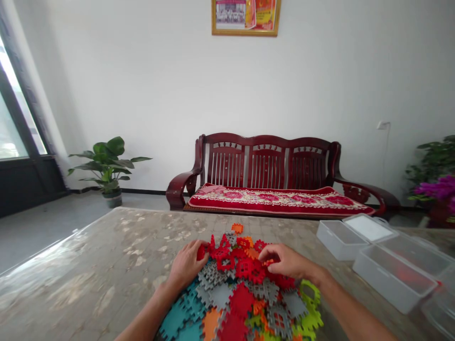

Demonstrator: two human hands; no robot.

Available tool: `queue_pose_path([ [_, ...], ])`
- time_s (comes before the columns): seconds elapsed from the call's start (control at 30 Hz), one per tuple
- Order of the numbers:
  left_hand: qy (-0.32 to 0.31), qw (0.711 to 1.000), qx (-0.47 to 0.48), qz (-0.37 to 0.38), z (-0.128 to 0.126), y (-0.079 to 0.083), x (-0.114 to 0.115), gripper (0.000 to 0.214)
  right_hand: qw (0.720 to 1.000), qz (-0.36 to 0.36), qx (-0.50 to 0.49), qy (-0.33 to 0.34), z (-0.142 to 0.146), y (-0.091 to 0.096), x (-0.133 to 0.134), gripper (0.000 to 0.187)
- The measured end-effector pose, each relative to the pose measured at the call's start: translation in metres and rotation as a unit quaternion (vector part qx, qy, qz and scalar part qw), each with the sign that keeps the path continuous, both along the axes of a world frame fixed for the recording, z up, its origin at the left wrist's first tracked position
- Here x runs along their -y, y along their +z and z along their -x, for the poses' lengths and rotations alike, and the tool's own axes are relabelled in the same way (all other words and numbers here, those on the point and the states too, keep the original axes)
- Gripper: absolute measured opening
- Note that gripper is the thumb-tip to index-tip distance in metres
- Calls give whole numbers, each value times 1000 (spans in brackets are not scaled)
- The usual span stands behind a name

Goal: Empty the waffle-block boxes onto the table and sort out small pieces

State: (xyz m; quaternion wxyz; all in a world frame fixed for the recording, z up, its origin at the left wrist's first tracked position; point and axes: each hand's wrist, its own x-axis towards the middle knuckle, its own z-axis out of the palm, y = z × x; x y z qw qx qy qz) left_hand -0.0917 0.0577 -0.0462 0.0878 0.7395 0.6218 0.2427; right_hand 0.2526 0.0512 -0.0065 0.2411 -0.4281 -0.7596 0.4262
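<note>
A heap of toothed plastic interlocking tiles in red, grey, teal, orange and lime green lies on the table. At its upper left edge, my left hand (187, 261) is closed round a red tile (202, 252), partly covered by the fingers. Over the right side of the pile, the fingers of my right hand (286, 260) pinch a small orange tile (268, 262). Between the hands are red window-frame tiles (243, 268). Nearer to me lie a solid red tile (241, 299), grey tiles (220, 295), teal tiles (177, 318) and lime green tiles (310, 318).
Translucent plastic boxes (394, 283) stand on the right of the patterned tablecloth (117, 265). A lone orange tile (237, 228) lies beyond the heap. Behind the table is a wooden bench (266, 166) with a red floral cover; a potted plant (111, 166) stands left.
</note>
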Motion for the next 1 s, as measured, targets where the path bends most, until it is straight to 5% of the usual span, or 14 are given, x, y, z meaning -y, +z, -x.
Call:
queue_pose_path([
  [0.13,-42,997,60,34,11,3,-5,46,997,19,-65,-29,-29,3,23,27],
  [0.3,-44,996,74,1,6,26,-26,70,961,-48,-122,-245,-68,-17,24,43],
  [0.4,-122,992,12,1,-20,43,-48,77,931,-83,-127,-333,-78,-43,16,58],
  [0.5,-196,979,-45,43,-56,50,-76,98,927,-100,-104,-346,-80,-66,10,61],
  [0.67,-170,959,-127,186,-102,41,-117,117,941,-134,-42,-309,-80,-79,8,60],
  [1.0,-188,971,-69,132,-123,15,-136,41,943,-200,133,-230,-64,-60,19,47],
])
